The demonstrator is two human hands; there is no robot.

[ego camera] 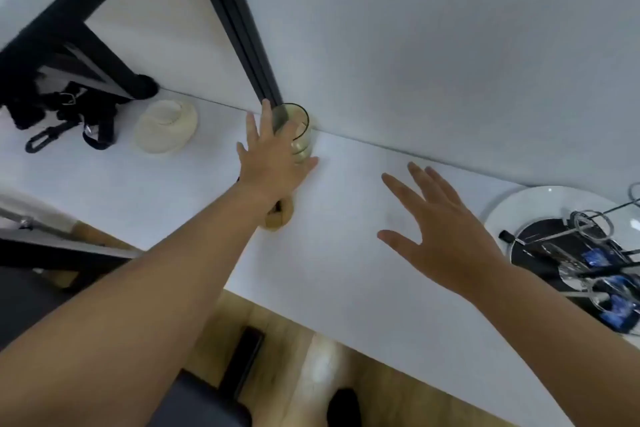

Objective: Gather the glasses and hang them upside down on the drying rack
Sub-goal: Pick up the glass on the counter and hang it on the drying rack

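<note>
A clear, greenish-tinted glass (297, 128) stands upright at the far edge of the white table (346, 253), against the wall. My left hand (272, 159) is stretched out to it, fingers spread and curved around its left side, thumb under its base on the right; whether it grips is unclear. My right hand (440, 229) hovers flat over the table, fingers apart and holding nothing. The drying rack (585, 253), a white round base with thin metal wire arms, sits at the right edge.
A cream ribbed bowl (166, 126) lies upside down at the left. Black straps and clips (65, 118) lie in the far left corner by a black frame (239, 28). A small wooden piece (278, 215) sits under my left wrist. The table's near edge runs diagonally over the wooden floor.
</note>
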